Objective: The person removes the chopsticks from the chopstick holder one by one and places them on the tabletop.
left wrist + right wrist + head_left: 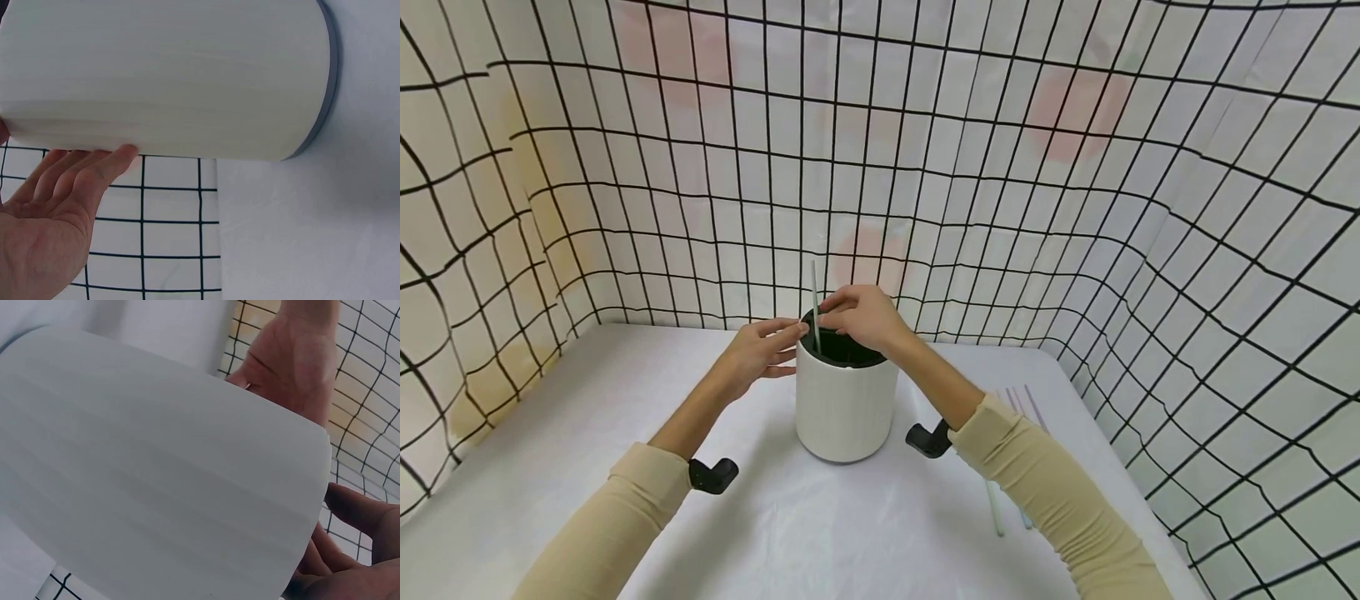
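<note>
A white ribbed container point(846, 408) with a dark inner rim stands mid-table. A pale straw point(814, 292) stands upright in it at the left rim. My right hand point(859, 318) reaches over the opening and its fingertips pinch the straw just above the rim. With straight fingers, my left hand point(762, 350) rests against the container's upper left side. The left wrist view shows those fingers point(75, 172) touching the container wall point(169, 75). In the right wrist view the container point(150, 469) fills the frame, with right fingers point(356, 515) at its edge and the left hand point(294, 362) behind.
Several loose straws point(1021, 400) lie on the white tablecloth point(587, 433) at the right, and some more point(996, 510) lie near my right sleeve. Black-gridded curtain walls point(1075, 208) close in the table at the back and both sides.
</note>
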`<action>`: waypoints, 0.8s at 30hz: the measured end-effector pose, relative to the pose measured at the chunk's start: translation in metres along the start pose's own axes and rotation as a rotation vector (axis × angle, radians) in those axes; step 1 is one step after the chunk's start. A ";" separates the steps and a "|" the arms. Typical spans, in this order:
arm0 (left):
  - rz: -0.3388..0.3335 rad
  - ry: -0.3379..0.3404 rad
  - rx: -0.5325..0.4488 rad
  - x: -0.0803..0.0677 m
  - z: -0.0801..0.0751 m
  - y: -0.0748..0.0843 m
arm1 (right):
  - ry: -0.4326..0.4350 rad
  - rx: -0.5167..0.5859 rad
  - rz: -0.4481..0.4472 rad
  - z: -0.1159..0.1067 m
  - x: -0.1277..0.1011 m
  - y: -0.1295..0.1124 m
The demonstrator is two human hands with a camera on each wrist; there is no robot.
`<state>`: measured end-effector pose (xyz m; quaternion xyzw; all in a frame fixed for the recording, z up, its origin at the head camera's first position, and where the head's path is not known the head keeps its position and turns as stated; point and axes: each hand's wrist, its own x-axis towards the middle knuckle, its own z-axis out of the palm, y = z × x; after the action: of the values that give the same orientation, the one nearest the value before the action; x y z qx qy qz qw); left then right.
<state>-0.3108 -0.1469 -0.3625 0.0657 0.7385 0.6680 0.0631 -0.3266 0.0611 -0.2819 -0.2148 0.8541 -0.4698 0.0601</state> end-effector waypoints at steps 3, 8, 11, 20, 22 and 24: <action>-0.001 0.002 -0.005 -0.001 0.000 0.001 | 0.008 -0.030 -0.009 0.002 0.000 -0.001; -0.002 -0.001 -0.005 -0.001 0.000 0.001 | 0.025 -0.104 -0.008 0.005 0.001 -0.001; -0.005 0.000 0.003 -0.001 0.000 0.001 | 0.036 -0.131 -0.009 0.007 0.001 0.000; -0.006 -0.004 0.004 0.001 0.000 -0.001 | 0.055 -0.117 -0.005 0.008 -0.001 0.003; -0.008 -0.004 0.005 0.001 0.000 -0.001 | 0.065 -0.119 -0.004 0.008 -0.001 0.003; -0.010 -0.004 0.008 0.000 0.000 0.000 | 0.074 -0.120 -0.001 0.009 -0.001 0.003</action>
<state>-0.3113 -0.1469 -0.3630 0.0637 0.7414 0.6646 0.0674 -0.3237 0.0555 -0.2893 -0.2010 0.8822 -0.4255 0.0152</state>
